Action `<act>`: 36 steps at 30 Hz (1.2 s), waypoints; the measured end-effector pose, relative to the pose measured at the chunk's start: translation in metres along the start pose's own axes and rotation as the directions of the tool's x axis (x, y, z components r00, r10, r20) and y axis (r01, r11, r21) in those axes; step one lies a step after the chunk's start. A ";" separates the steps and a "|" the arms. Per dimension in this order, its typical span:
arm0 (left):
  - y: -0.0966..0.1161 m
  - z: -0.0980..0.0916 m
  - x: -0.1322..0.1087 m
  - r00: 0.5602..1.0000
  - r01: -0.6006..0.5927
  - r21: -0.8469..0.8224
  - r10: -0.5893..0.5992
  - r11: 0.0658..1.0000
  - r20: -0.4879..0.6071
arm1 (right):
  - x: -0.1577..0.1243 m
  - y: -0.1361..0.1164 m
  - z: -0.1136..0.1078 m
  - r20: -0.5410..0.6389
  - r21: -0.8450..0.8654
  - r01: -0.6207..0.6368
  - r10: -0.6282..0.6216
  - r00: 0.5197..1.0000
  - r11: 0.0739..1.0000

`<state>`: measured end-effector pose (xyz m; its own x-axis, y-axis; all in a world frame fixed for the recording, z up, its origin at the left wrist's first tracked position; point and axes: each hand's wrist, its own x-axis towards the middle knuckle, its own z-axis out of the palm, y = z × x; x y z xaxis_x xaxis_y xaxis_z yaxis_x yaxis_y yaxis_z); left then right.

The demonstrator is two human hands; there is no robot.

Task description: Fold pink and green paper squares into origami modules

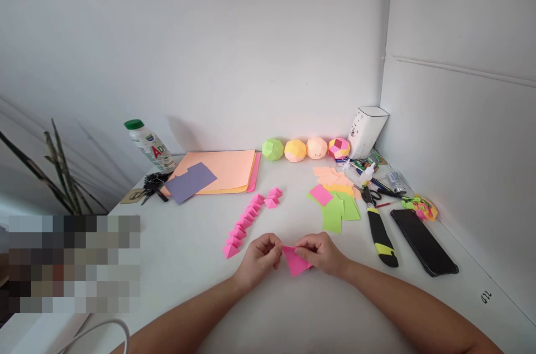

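A pink sheet of paper (296, 262), folded to a point at its lower edge, is held just above the white table between both hands. My right hand (322, 253) pinches its upper right part, thumb in front. At the paper's left corner, my left hand (259, 256) has thumb and fingers closed together; the exact grip there is partly hidden. Beyond my left hand runs a slanting row of small folded pink paper pieces (243, 224). A few more pink folded pieces (273, 197) sit beside the row's far end.
Green paper squares (332, 216) and a pink square (321, 195) lie right of centre. Farther right are a utility knife (381, 234) and a black phone (424, 242). Paper polyhedra (295, 151) line the wall. Orange sheets (221, 167), a purple sheet (190, 182) and a bottle (151, 144) stand left.
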<state>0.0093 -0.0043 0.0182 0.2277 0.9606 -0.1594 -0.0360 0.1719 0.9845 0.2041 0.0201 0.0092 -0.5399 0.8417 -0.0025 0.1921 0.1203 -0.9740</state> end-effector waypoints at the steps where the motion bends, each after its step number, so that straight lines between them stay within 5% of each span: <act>1: 0.000 0.000 0.000 1.000 -0.001 -0.005 0.001 1.000 -0.008 | 0.000 -0.001 0.000 -0.001 0.008 -0.009 0.009 1.000 1.000; 8: -0.001 -0.001 -0.001 0.999 -0.007 -0.061 0.010 0.998 0.048 | 0.001 0.000 0.000 0.002 0.040 -0.034 0.034 0.999 0.999; 18: -0.004 0.007 0.002 0.998 -0.044 0.164 0.038 0.985 0.041 | 0.003 0.002 0.004 0.020 -0.035 0.019 -0.019 1.000 0.999; 27: 0.005 0.002 -0.001 1.000 -0.001 -0.022 0.001 1.000 0.015 | 0.004 0.002 -0.002 0.003 0.070 -0.035 0.034 0.999 0.997; 36: 0.000 0.007 0.001 0.996 -0.009 0.143 -0.003 0.990 0.085 | 0.004 0.000 0.009 -0.041 -0.057 0.032 -0.034 0.999 0.998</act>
<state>0.0162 -0.0049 0.0186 0.3094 0.9380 -0.1559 0.1018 0.1303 0.9862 0.1945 0.0192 0.0077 -0.5120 0.8581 0.0400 0.2215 0.1768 -0.9590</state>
